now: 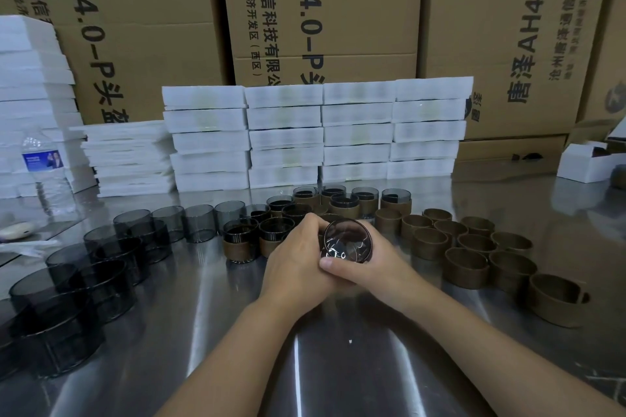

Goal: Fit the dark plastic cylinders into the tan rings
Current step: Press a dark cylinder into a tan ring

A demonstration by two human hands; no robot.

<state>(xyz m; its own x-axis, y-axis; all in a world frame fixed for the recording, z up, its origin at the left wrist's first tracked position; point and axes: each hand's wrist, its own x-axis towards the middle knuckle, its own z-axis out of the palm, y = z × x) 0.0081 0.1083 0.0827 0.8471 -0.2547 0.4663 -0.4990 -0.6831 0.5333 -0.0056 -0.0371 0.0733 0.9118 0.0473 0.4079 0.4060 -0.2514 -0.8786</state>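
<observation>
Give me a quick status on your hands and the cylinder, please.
Left hand, right hand grip dark cylinder. Tan rings loose at right. Nothing blocking.

Dark cylinders [132,222] left, tan rings [465,267] right

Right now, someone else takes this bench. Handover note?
Left hand and right hand: both grip one dark translucent plastic cylinder, with its open end facing the camera. The fingers hide whether a ring is on it.
Stock: loose dark cylinders lie on the left of the steel table, empty tan rings on the right.
Done: a cluster of ringed cylinders stands behind the hands.
Left: both piles are still large, so keep fitting.
</observation>
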